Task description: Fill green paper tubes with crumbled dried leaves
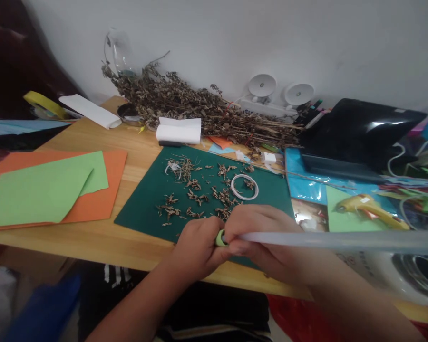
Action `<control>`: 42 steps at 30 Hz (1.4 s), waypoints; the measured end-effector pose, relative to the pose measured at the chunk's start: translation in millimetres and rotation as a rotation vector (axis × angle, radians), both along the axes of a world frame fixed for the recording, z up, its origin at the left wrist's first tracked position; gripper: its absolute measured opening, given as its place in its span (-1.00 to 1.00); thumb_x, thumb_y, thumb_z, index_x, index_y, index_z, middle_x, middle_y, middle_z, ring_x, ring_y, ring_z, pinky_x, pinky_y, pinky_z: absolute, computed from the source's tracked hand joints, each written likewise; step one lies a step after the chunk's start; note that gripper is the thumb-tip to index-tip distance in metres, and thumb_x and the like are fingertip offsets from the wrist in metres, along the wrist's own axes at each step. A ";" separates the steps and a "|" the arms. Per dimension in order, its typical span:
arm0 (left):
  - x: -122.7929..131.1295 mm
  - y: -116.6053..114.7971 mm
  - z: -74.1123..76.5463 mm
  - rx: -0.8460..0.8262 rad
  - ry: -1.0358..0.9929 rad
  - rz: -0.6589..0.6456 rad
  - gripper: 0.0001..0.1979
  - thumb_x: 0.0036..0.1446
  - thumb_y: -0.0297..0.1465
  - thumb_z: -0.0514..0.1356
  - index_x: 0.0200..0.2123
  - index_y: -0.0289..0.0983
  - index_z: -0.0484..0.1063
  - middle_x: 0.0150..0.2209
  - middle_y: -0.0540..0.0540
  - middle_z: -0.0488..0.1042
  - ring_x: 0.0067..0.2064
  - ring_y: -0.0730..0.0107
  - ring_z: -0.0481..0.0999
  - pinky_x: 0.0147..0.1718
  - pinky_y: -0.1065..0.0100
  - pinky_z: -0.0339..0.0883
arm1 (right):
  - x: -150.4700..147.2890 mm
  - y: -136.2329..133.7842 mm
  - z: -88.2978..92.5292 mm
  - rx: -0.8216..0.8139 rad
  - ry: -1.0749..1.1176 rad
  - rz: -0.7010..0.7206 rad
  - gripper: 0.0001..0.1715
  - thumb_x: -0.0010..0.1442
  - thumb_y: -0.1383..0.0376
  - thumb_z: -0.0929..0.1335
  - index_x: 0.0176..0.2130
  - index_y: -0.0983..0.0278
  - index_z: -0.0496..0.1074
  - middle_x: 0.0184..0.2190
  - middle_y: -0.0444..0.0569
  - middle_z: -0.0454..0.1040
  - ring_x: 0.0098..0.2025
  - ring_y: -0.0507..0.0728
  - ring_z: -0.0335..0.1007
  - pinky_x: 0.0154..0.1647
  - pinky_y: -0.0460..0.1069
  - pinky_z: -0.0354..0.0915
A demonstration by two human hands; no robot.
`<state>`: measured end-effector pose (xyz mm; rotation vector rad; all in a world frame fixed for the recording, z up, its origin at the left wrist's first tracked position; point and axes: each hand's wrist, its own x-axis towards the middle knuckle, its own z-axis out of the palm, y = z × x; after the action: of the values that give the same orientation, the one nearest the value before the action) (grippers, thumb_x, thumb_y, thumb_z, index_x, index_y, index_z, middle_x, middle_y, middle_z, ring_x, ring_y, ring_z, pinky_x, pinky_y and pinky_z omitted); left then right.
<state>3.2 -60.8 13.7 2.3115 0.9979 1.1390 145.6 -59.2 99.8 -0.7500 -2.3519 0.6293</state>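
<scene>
My left hand point(199, 244) is closed round a small light-green roll point(220, 238), probably paper; most of it is hidden in the fist. Right beside it, my right hand point(258, 232) grips a long translucent whitish rod point(335, 240) that runs off to the right edge. The rod's near end points into the roll's opening; how far in it sits is hidden. Both hands touch above the front edge of a dark green mat point(150, 204). Dried leaf bits point(198, 195) lie scattered on the mat, along with a white ring of tape point(244, 187).
A bundle of dried plants point(199, 102) lies along the wall. Green paper point(39, 190) rests on orange sheets point(117, 175) at left. A white paper roll point(179, 131) stands behind the mat. To the right are a yellow glue gun point(369, 209), a black tablet-like device point(360, 123) and cables.
</scene>
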 end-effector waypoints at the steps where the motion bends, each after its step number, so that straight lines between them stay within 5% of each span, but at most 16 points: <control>1: 0.0 0.1 0.2 -0.019 0.002 -0.003 -0.52 0.09 -0.06 -0.22 -0.47 -0.29 0.28 -0.61 -0.06 0.38 -0.54 0.36 0.39 -0.59 0.39 0.20 | 0.5 0.8 0.5 -0.006 0.008 0.005 -0.83 0.19 0.31 0.16 -0.38 0.26 0.27 -0.51 -0.18 0.31 -0.47 -0.08 0.17 -0.45 -0.19 0.13; 13: 0.2 2.1 3.1 0.003 0.006 0.006 -0.51 0.08 -0.03 -0.22 -0.49 -0.28 0.26 -0.61 -0.05 0.39 -0.57 0.39 0.37 -0.62 0.42 0.16 | 1.2 4.1 0.7 0.031 -0.034 -0.039 -0.69 0.20 0.24 0.13 -0.47 0.29 0.29 -0.58 -0.16 0.29 -0.51 -0.06 0.18 -0.47 -0.18 0.15; 42: -1.1 4.7 1.8 -0.102 0.012 0.004 -0.50 0.07 -0.02 -0.22 -0.46 -0.29 0.28 -0.56 -0.07 0.40 -0.54 0.36 0.38 -0.59 0.40 0.15 | -6.5 11.1 -5.6 0.034 -0.070 -0.109 -0.73 0.17 0.28 0.15 -0.50 0.30 0.26 -0.61 -0.17 0.28 -0.56 -0.08 0.16 -0.54 -0.19 0.11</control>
<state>2.1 -56.1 15.4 2.2396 1.0409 1.0512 139.1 -48.1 94.2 -0.8913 -2.3605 0.5233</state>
